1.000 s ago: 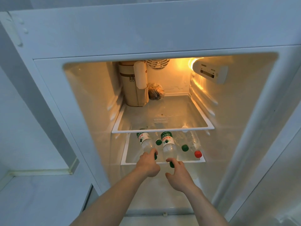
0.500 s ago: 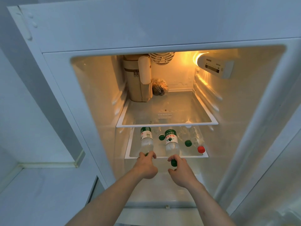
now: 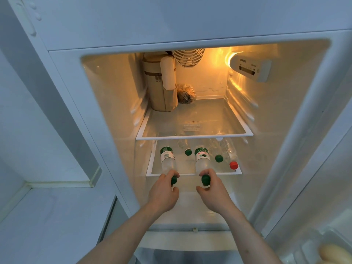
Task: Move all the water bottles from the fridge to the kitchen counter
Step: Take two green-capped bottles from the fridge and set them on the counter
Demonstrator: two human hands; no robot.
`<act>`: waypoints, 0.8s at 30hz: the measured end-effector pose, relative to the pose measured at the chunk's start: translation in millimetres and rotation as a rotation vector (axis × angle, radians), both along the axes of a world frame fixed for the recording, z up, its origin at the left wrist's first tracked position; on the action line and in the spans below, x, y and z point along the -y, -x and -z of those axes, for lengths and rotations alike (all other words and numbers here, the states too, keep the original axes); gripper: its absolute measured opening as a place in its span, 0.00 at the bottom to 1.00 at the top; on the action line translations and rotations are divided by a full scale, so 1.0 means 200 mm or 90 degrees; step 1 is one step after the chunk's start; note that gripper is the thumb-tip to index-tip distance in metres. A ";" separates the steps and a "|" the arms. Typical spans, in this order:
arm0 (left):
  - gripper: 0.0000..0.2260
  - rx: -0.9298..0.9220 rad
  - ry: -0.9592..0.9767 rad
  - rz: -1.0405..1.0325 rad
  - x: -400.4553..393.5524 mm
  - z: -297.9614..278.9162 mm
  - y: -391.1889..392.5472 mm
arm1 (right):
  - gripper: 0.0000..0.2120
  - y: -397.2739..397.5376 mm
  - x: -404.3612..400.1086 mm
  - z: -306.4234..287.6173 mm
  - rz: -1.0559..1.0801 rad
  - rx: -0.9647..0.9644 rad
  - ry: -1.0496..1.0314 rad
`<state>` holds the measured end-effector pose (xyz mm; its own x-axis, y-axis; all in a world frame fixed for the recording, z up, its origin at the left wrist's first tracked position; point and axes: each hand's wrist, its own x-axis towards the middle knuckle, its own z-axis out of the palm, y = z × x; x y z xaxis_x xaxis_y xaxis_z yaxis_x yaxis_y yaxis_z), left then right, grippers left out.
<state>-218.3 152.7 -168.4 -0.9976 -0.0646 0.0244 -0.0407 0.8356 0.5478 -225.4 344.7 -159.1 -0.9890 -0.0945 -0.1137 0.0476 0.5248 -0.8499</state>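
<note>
Bottles: my left hand (image 3: pixel 163 193) grips one (image 3: pixel 168 161) by its neck, my right hand (image 3: pixel 214 193) grips another (image 3: pixel 202 160).

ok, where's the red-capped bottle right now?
Head view: the red-capped bottle lies on the lower fridge shelf, at the far right of the row, just right of a green-capped bottle.

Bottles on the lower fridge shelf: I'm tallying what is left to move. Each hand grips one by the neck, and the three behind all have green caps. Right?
Not quite. In the head view the left hand and right hand do each grip a bottle's neck, but of the three bottles behind, two have green caps and the rightmost has a red cap.
</note>
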 end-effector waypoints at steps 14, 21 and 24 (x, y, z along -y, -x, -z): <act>0.07 -0.203 -0.114 -0.031 0.09 -0.38 -0.28 | 0.12 -0.13 -0.05 -0.33 0.038 -0.175 0.035; 0.05 -0.130 -0.149 -0.020 0.18 -0.40 -0.55 | 0.07 -0.30 0.02 -0.40 -0.044 -0.125 -0.027; 0.05 -0.085 -0.163 -0.031 0.25 -0.39 -0.73 | 0.06 -0.43 0.10 -0.39 -0.092 -0.068 -0.051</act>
